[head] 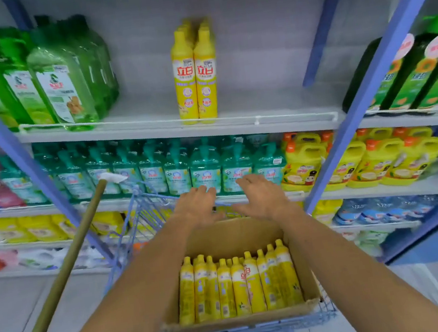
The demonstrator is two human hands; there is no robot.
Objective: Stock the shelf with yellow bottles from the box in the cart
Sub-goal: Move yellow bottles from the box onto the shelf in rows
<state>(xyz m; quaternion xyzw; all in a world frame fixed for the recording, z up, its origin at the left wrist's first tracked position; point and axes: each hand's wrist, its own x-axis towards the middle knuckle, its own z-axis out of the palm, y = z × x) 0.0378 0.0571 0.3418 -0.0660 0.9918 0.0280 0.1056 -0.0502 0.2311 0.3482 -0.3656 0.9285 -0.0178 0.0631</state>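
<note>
Head view. At centre frame, left grip [198, 207] and right grip [262, 200], fingers spread, holding nothing, just above far wall of box [222, 239] in cart [146, 214]. Lower centre, below both, yellow bottles [239, 285] upright in box. Upper centre, more on shelf [276, 122].

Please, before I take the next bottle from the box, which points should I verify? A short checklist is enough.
1. Left hand holds nothing: ok.
2. Right hand holds nothing: ok.
3. Yellow plastic bottles present in the brown cardboard box: ok.
4. Bare space on the white shelf beside the standing yellow bottles: ok.
5. Wooden pole apart from both arms: ok.
6. Bottle caps tight: cannot tell.
</note>
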